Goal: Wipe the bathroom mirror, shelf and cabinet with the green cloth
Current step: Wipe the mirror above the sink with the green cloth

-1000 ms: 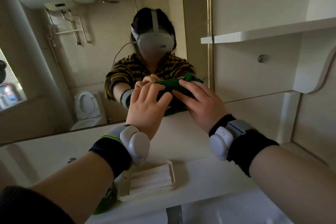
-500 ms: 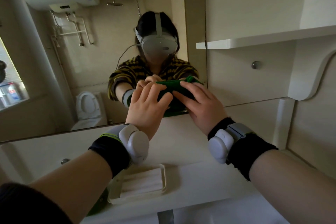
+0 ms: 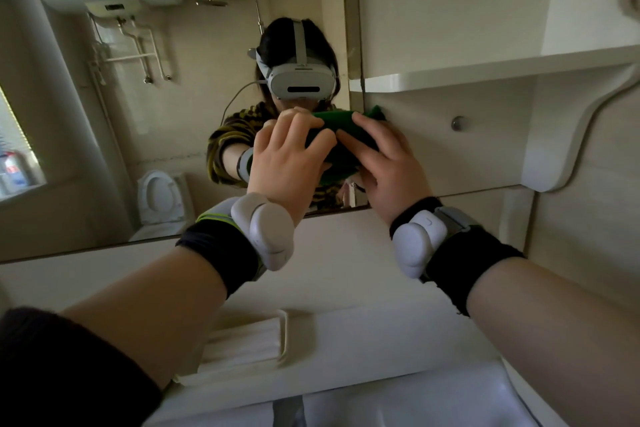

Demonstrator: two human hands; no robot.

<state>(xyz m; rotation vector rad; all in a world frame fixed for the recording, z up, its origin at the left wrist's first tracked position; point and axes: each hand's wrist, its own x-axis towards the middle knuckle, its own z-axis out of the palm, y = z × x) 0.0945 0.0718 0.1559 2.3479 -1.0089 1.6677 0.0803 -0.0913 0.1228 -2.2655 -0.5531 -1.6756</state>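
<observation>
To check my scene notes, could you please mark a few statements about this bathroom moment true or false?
1. Both the left hand and the right hand are on the cloth. True.
2. The cloth lies on the shelf. False: it is held below the shelf, at the right edge of the mirror.
3. A white soap dish sits below the left forearm. True.
4. The cabinet knob is left of the cloth. False: it is to the right.
</observation>
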